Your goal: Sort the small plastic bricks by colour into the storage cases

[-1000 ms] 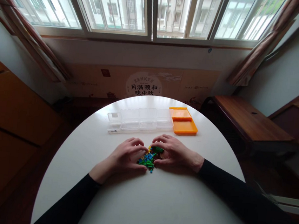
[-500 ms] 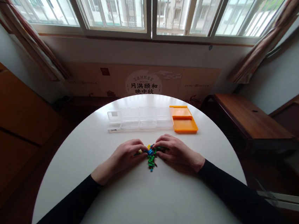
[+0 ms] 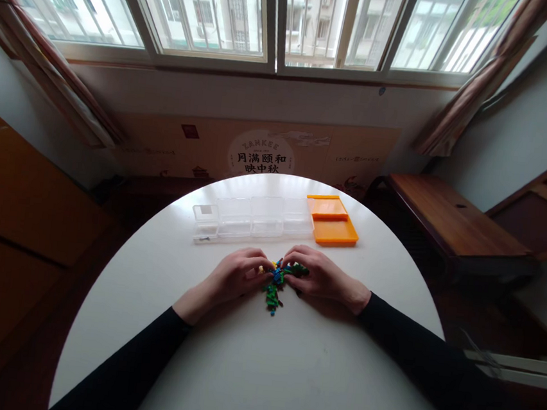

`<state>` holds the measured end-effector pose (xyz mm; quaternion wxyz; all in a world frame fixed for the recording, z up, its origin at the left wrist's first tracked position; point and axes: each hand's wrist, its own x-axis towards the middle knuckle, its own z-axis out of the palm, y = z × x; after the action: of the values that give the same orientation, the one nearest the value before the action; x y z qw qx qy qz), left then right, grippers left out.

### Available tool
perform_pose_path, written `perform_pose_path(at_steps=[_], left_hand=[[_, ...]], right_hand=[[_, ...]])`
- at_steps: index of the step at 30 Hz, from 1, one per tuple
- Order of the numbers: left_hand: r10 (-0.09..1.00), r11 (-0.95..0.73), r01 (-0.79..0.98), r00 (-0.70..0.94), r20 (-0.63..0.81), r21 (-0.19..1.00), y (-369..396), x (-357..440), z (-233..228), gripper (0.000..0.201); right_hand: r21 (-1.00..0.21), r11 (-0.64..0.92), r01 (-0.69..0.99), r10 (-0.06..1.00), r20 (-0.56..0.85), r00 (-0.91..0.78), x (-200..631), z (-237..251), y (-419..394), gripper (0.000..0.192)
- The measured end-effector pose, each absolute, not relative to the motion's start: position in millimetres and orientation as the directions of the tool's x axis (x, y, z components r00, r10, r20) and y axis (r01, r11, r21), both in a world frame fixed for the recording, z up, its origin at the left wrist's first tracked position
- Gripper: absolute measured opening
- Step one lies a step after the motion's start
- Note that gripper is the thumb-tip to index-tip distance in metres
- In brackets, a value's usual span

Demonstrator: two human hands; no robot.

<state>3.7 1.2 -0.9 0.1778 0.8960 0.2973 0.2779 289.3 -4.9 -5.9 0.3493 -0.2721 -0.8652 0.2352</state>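
Two hands flank brick pile (image 3: 275,286) | left hand (image 3: 235,277), right hand (image 3: 317,277): fingers curled, touching bricks, grip unclear | clear organizer (image 3: 253,219) beyond pile

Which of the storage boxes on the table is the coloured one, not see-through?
The orange box at the right end of the row; the boxes to its left are all clear plastic.

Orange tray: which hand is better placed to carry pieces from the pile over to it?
Right hand, probably: the orange tray lies on its side of the brick pile; the left hand is farther away.
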Motion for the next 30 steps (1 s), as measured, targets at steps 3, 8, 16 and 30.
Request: perform_pose_path(at_steps=[3,8,16,30], left_hand=[[0.597,-0.795,0.422,0.672,0.438,0.435,-2,1,0,0.012],[0.578,-0.814,0.436,0.666,0.471,0.384,-6,-2,-5,0.011],[0.590,-0.807,0.453,0.620,0.517,0.379,-7,-3,-3,0.012],[0.696,-0.571,0.494,0.714,0.068,0.655,-10,-54,42,0.034]], right_hand=[[-0.574,0.753,0.321,0.629,0.487,-0.606,291,-4,-5,0.025],[-0.546,0.757,0.359,0.634,0.481,-0.606,292,-3,-6,0.021],[-0.548,0.762,0.345,0.624,0.483,-0.614,293,-4,-5,0.017],[-0.545,0.757,0.362,0.634,0.478,-0.608,294,-5,-2,0.003]])
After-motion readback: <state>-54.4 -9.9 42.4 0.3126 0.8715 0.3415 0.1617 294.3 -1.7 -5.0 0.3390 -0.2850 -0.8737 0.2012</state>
